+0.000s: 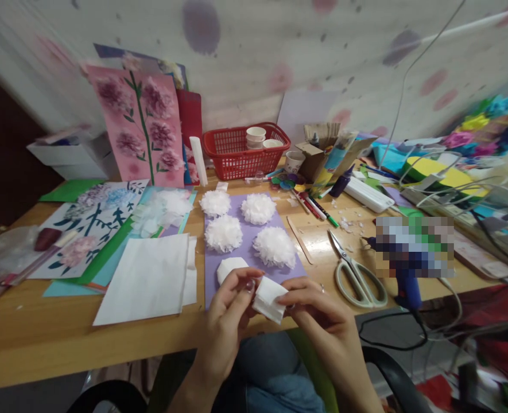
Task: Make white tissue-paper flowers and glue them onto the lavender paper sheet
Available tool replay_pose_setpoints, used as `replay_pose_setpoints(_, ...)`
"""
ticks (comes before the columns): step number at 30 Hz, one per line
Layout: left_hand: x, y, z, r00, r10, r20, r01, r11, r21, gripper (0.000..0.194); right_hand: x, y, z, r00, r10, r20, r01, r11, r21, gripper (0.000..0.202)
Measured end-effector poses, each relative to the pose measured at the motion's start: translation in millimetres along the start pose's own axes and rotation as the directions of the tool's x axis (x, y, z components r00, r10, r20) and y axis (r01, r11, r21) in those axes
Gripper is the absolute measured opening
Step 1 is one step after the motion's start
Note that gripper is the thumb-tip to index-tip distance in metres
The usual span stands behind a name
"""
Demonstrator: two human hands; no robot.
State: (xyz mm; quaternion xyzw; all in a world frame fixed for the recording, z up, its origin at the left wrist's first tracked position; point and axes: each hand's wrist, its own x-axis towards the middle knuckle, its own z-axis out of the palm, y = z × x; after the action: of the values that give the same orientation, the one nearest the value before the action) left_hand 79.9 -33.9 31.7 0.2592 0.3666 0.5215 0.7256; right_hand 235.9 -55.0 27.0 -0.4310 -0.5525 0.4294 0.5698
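Between my two hands, over the table's front edge, is a small folded wad of white tissue paper (271,298). My left hand (231,304) pinches its left side with thumb and fingertips. The fingers of my right hand (318,307) close on its right side. Just beyond lies a purple card (247,229) bearing several fluffy white paper flowers (274,246) and, near my left fingers, a flat white paper piece (231,268). A stack of white paper sheets (144,281) lies to the left. Scissors (359,275) with pale handles rest right of my right hand, blades slightly apart.
A blue glue gun (406,287), partly blurred out, sits at the right edge with cables nearby. Markers (316,206) and a wooden stick (299,240) lie beyond the scissors. At the back stand a red basket (223,152) with paper cups and a pink flower picture (116,126).
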Motion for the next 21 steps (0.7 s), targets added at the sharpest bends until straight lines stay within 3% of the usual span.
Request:
replay_pose_setpoints(4, -5.0, -3.1, 8.3, 0.997, -0.01, -0.075, 0.001, 0.993, -0.115, 0.036, -1.7, 3.2, 3.5, 0.99, -0.082, -0.111, 0.073, 0.994, -0.084, 0.024)
replay_pose_setpoints(10, -7.7, -14.9, 13.0, 0.978, -0.058, -0.2, 0.026, 0.987, -0.161, 0.041, -3.0, 13.9, 7.0, 0.969, -0.124, -0.214, 0.096, 0.986, -0.14, 0.023)
replay_pose_setpoints(17, -4.9, -17.3, 13.0, 0.974, -0.044, -0.221, 0.005, 0.984, -0.178, 0.037, -6.3, 16.0, 5.3, 0.987, -0.096, -0.13, 0.081, 0.99, -0.115, 0.021)
replay_pose_setpoints(21, -4.2, -13.7, 12.5, 0.971, -0.01, -0.237, -0.026, 0.989, -0.148, 0.038, -6.4, 13.4, 6.7, 0.989, -0.126, -0.078, 0.109, 0.975, -0.196, 0.022)
